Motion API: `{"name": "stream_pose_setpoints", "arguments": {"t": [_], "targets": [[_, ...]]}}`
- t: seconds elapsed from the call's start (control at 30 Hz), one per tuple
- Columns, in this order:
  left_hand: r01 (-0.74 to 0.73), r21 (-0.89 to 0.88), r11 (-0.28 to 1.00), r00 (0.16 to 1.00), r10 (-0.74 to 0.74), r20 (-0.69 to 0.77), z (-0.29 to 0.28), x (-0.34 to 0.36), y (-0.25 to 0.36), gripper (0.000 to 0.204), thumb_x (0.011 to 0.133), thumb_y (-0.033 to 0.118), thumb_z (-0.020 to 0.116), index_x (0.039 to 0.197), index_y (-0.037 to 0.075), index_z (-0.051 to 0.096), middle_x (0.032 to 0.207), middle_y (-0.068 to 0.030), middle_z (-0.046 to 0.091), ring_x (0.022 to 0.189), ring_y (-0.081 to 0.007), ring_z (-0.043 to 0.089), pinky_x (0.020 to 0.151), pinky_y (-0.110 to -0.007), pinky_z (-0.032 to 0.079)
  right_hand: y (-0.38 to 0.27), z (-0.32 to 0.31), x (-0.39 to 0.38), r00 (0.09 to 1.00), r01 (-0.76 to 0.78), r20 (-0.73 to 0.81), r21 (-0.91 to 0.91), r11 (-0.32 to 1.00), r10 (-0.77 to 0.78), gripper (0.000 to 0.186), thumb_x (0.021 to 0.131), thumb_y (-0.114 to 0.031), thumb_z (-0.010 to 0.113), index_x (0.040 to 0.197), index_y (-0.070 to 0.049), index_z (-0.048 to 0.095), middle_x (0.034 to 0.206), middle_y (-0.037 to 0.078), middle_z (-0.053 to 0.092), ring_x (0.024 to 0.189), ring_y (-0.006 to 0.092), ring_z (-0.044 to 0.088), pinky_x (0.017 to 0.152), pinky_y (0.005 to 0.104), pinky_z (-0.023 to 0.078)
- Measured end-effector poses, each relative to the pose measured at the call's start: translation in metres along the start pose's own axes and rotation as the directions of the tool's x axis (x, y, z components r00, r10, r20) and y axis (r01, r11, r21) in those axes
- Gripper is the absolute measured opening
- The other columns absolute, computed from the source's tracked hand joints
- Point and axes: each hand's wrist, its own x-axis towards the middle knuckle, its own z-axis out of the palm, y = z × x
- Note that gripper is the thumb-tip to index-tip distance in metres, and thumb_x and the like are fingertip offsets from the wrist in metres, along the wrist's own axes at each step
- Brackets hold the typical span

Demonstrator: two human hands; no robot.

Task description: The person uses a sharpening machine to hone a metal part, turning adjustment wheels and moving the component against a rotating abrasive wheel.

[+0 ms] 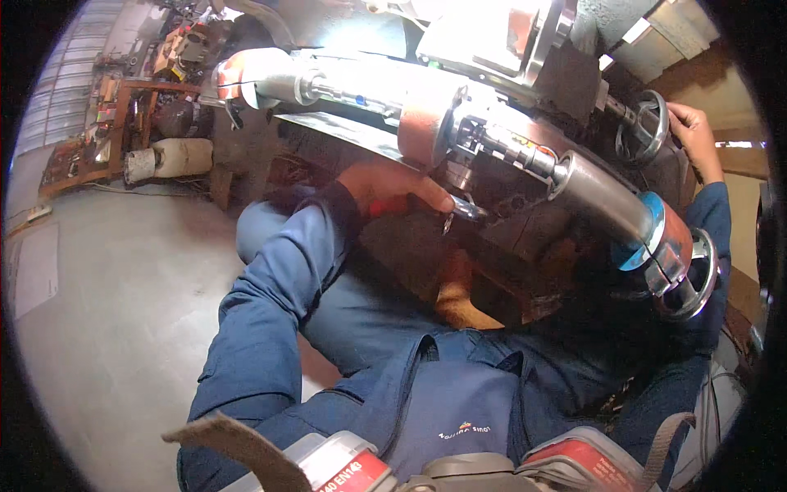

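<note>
My left hand (385, 187) reaches under a long shaft assembly, its fingers closed on a short shiny metal cylinder (469, 210). Something red (388, 205) shows just under that palm; its kind cannot be made out. At the right, my right hand (695, 138) grips the rim of a chrome handwheel (652, 129), with its fingertips partly hidden. Between the hands runs the machine's slanting shaft, with a grey steel cylinder (602, 193), a reddish round collar (426, 123) and a blue-and-red end housing (668, 238). A second handwheel (703, 275) sits beyond that housing, near my right sleeve.
A bright metal block (475, 41) stands behind the shaft. A flat metal strip (344, 134) juts out below it. At the far left is a cluttered brown rack (123, 107), with a pale cylinder (176, 157) on the floor. A respirator (467, 467) shows at the lower edge.
</note>
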Motion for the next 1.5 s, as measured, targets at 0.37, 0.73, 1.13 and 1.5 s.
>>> {"name": "stream_pose_setpoints", "arguments": {"t": [0.37, 0.73, 1.13, 1.5], "targets": [[0.179, 0.059, 0.982, 0.982, -0.175, -0.072, -0.024, 0.010, -0.018, 0.055, 0.060, 0.028, 0.085, 0.108, 0.009, 0.066, 0.123, -0.0088, 0.055, 0.114, -0.0222, 0.046, 0.091, -0.039, 0.036, 0.049, 0.044, -0.019, 0.985, 0.007, 0.152, -0.484, 0.875, 0.077, 0.035, 0.082, -0.016, 0.066, 0.112, 0.001, 0.059, 0.092, 0.006, 0.067, 0.079, 0.0151, 0.061, 0.075, 0.0295, 0.048], [0.267, 0.083, 0.960, 0.964, -0.267, -0.013, -0.025, 0.014, -0.015, 0.055, 0.061, 0.027, 0.084, 0.109, 0.010, 0.065, 0.114, -0.0060, 0.062, 0.115, -0.0221, 0.048, 0.096, -0.040, 0.032, -0.066, -0.016, -0.032, 0.929, -0.222, 0.328, 0.129, 0.967, 0.169, 0.036, 0.087, -0.033, 0.066, 0.093, 0.002, 0.067, 0.077, 0.000, 0.064, 0.065, 0.0095, 0.056, 0.058, 0.0251, 0.044], [0.193, 0.099, 0.976, 0.979, -0.185, -0.080, -0.021, 0.012, -0.012, 0.067, 0.059, 0.026, 0.086, 0.118, 0.007, 0.060, 0.125, -0.0118, 0.055, 0.124, -0.0268, 0.041, 0.099, -0.046, 0.031, 0.100, 0.018, -0.005, 0.997, -0.067, 0.005, -0.402, 0.913, 0.075, 0.037, 0.079, -0.010, 0.066, 0.114, 0.000, 0.061, 0.105, 0.011, 0.067, 0.095, 0.0164, 0.060, 0.086, 0.0339, 0.047], [0.252, 0.139, 0.958, 0.965, -0.238, -0.110, -0.022, 0.009, -0.010, 0.070, 0.058, 0.031, 0.085, 0.120, 0.009, 0.060, 0.126, -0.0113, 0.055, 0.120, -0.0281, 0.044, 0.099, -0.046, 0.031, -0.063, -0.017, -0.028, 0.801, -0.375, 0.509, 0.020, 0.927, 0.314, 0.035, 0.082, -0.027, 0.068, 0.102, 0.001, 0.065, 0.079, 0.001, 0.063, 0.068, 0.0086, 0.055, 0.060, 0.0231, 0.042]]}}
